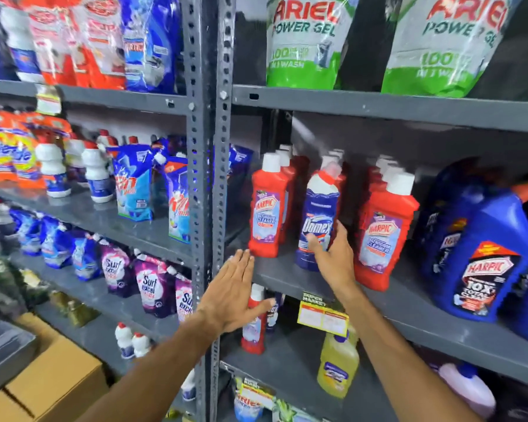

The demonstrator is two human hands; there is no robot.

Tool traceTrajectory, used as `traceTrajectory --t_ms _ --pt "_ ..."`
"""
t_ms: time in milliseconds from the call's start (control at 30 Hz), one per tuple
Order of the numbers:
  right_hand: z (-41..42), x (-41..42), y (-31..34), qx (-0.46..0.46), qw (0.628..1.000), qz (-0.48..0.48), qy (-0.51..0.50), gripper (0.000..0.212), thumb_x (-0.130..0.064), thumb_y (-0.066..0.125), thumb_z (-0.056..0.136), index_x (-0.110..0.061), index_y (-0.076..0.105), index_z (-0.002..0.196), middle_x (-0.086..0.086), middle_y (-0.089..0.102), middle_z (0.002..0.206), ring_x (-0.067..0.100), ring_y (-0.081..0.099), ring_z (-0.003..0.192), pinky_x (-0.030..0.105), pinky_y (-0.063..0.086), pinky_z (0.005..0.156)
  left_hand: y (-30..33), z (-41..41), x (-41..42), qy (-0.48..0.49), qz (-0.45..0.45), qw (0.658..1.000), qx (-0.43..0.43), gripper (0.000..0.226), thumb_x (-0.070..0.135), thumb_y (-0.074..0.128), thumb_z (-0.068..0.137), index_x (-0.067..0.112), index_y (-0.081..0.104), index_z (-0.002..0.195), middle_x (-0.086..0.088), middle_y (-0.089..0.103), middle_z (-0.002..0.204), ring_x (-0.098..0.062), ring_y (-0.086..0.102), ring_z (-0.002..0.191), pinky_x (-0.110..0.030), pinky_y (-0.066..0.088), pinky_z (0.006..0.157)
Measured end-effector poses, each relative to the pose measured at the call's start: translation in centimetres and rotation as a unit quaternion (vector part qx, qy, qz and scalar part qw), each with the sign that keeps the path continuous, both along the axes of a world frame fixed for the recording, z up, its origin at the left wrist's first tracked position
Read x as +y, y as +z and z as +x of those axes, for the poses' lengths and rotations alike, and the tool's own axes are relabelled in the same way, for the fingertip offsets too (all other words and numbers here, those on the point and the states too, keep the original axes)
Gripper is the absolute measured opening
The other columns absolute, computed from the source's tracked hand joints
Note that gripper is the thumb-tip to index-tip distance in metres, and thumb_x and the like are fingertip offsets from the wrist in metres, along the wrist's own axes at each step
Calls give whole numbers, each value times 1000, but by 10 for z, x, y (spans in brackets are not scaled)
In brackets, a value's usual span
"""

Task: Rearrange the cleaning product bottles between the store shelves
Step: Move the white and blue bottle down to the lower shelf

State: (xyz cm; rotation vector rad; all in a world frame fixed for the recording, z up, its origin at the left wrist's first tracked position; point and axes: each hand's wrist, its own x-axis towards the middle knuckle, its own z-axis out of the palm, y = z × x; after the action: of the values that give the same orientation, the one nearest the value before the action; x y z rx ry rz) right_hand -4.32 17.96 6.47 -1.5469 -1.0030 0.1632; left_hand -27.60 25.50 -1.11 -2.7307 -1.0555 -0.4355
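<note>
A blue and white Domex bottle (319,208) with a red cap stands on the grey middle shelf (287,278) of the right rack. My right hand (333,254) wraps its lower part, thumb across the label. Red Harpic bottles stand on both sides: one row to the left (267,205), another to the right (384,226). My left hand (230,290) is flat, fingers apart, holding nothing, in front of the shelf edge beside the upright post (209,178). Below it, a smaller red bottle (253,327) stands on the lower shelf, partly hidden by that hand.
Large blue Harpic jugs (482,254) fill the shelf's right end. Ariel pouches (305,41) sit on the shelf above. A yellow bottle (337,363) stands below. The left rack holds detergent pouches (134,184) and white bottles (54,169). Cardboard boxes (52,373) lie at lower left.
</note>
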Motion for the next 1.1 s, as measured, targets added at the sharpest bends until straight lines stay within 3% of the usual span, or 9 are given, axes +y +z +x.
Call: traceTrajectory --t_ms 233,333,467,567,667,733,833,1000,1100 --pt "7 2 1 -13 1000 -14 -14 53 -22 82 93 -6 59 138 10 74 129 24 73 113 36 57 94 -8 1 6 -30 15 998 -47 113 85 21 94 -6 25 161 -25 28 170 -37 23 160 -45 8 132" --pt "1 -4 0 -25 999 -11 -21 53 -23 85 91 -7 61 135 8 76 127 19 75 107 38 61 92 -4 1 3 -24 2 999 -47 115 86 16 91 -5 20 163 -24 24 172 -35 18 162 -43 2 132" --pt "-22 -20 -7 -17 1000 21 -14 45 -23 86 89 -16 65 128 -3 78 116 -1 74 94 35 64 88 -5 -6 -8 -18 3 998 -55 113 85 24 94 -3 15 164 -21 15 175 -32 10 164 -43 2 134" --pt "-45 -35 -14 4 999 39 10 37 -27 86 87 -37 63 114 -15 79 107 0 76 92 35 64 85 -19 -20 -24 -36 -7 997 -71 110 83 28 95 -2 13 165 -19 6 175 -31 4 164 -46 9 134" --pt "-69 -47 -22 4 998 58 7 40 -34 86 84 -40 62 116 -19 78 105 4 77 93 34 64 83 -40 -34 -39 -59 -1 996 -72 108 79 39 95 -4 25 162 -22 19 172 -34 18 162 -47 17 129" --pt "-83 -54 -30 -5 998 64 13 42 -47 82 80 -43 61 116 -25 78 102 1 77 93 28 62 81 -56 -43 -48 -57 -6 997 -61 106 77 44 95 -6 30 160 -23 26 170 -36 24 160 -48 20 127" --pt "-97 -64 -51 -21 997 59 34 44 -56 77 77 -46 59 116 -40 73 103 -8 74 93 12 55 76 -79 -55 -53 -18 -50 998 -30 108 80 38 97 -4 22 163 -20 14 173 -33 14 163 -49 19 132" --pt "-100 -74 -116 -14 999 1 39 49 -52 79 74 -35 63 117 -20 79 102 -3 75 91 23 60 77 -124 -63 -57 13 -105 994 21 110 84 22 95 2 0 166 -14 -12 173 -26 -7 164 -42 1 134" --pt "-96 -80 -169 4 998 -43 40 59 -53 79 75 -23 65 124 -10 81 107 5 78 95 31 62 81 -157 -61 -64 4 -132 991 14 109 81 27 95 -3 12 164 -19 0 173 -33 5 163 -43 5 131"
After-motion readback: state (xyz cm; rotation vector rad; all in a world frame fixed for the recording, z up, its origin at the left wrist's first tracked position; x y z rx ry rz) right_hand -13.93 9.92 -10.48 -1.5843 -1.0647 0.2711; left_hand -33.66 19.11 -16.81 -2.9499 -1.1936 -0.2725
